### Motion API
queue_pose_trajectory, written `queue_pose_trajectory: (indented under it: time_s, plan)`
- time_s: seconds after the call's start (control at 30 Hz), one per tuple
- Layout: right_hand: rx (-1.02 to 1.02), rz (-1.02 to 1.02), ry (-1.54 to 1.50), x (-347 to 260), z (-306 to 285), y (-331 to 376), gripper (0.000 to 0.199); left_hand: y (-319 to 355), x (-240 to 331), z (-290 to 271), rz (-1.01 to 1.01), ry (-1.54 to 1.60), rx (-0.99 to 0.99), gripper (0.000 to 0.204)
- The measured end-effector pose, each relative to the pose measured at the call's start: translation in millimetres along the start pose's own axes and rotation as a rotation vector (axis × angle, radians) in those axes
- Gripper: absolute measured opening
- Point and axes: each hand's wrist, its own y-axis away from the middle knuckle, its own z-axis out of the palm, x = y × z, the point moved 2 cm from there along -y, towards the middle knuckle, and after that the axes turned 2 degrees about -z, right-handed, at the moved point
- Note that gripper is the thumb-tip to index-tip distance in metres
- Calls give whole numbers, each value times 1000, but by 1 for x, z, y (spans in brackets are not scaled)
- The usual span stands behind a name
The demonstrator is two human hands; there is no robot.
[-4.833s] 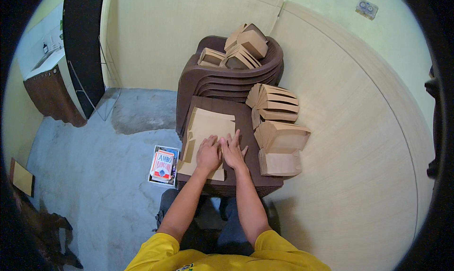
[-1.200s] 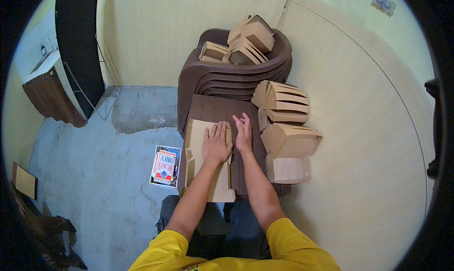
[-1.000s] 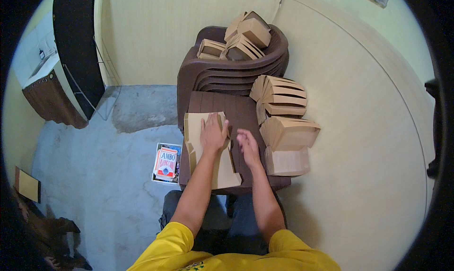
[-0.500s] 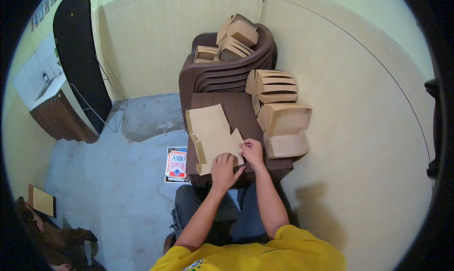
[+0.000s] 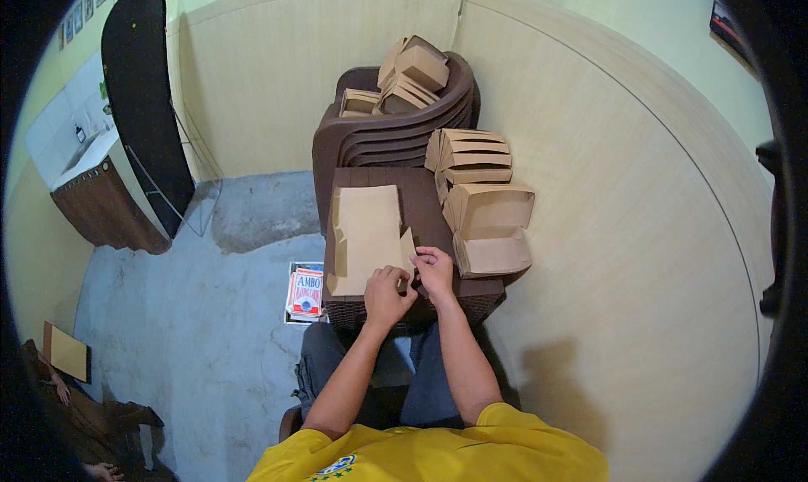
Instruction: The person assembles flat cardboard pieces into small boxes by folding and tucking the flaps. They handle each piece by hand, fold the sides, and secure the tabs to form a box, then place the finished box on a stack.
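Note:
A flat brown cardboard box blank (image 5: 368, 234) lies on the brown stack of chairs in front of me, its left side edge folded up. My right hand (image 5: 434, 273) pinches the flap at the blank's right edge, which stands raised. My left hand (image 5: 389, 299) is at the near right corner, fingers curled and thumb close to them, gripping the cardboard there. The fingertips partly hide that corner.
Folded boxes stand nested at the right (image 5: 476, 158), with an open box (image 5: 492, 230) nearer me. More boxes (image 5: 412, 74) rest on stacked brown chairs (image 5: 383, 137) behind. A crate of printed packs (image 5: 305, 293) sits on the floor at left. Another person (image 5: 93, 423) is at lower left.
The blank has turned slightly upright in view, and its left edge stands more folded. My left hand has gone from lying flat on the cardboard to curled at its corner. The view has shifted a little.

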Motion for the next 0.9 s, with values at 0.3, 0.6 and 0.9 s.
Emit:
queue_pose_trajectory:
  time_s: [0.3,0.6,0.9]
  plan:
    - [-104,68,-204,-17,-9,13,34,-6,-22,10,-615,492,51,18]
    - [-32,-11,-338,-18,-1,14,43,-7,-23,6,-721,883,133,19]
    - [-104,-131,-185,-18,-9,16,43,-1,-4,-11,-453,622,223,25]
